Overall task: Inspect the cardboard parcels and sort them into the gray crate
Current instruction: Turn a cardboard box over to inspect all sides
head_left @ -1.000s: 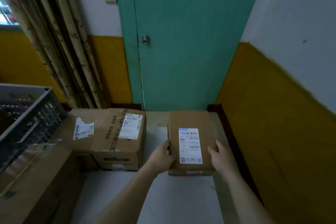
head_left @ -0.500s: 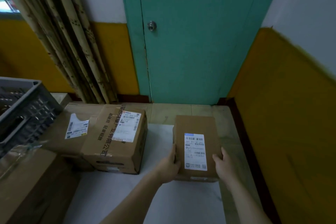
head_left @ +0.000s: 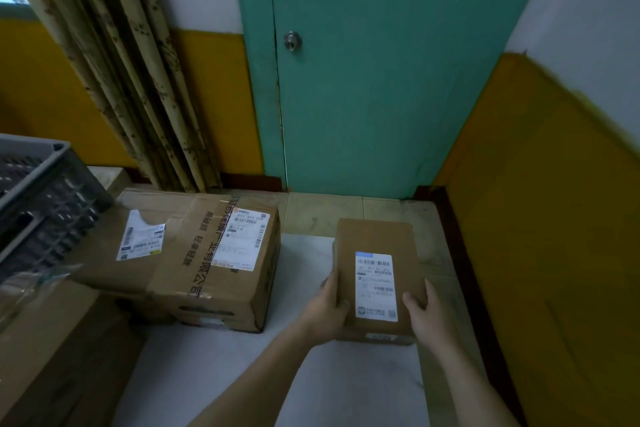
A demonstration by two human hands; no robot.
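Head view: I see the small parcel (head_left: pixel 377 253) with its long axis toward the door (head_left: pixel 381 62). My left hand (head_left: pixel 327 312) and right hand (head_left: pixel 424 314) curl fingers round its sides. White barcode label (head_left: pixel 375 286), text unreadable.

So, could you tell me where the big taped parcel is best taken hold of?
Judging by its broad, flat shape, grip the taped parcel by its two short ends, both hands coming from above. The flat parcel against its left end may hinder that hand.

I have both arms stretched forward, left hand (head_left: pixel 327 314) curled on the parcel's (head_left: pixel 375 243) left edge, right hand (head_left: pixel 424 314) gripping its right edge.
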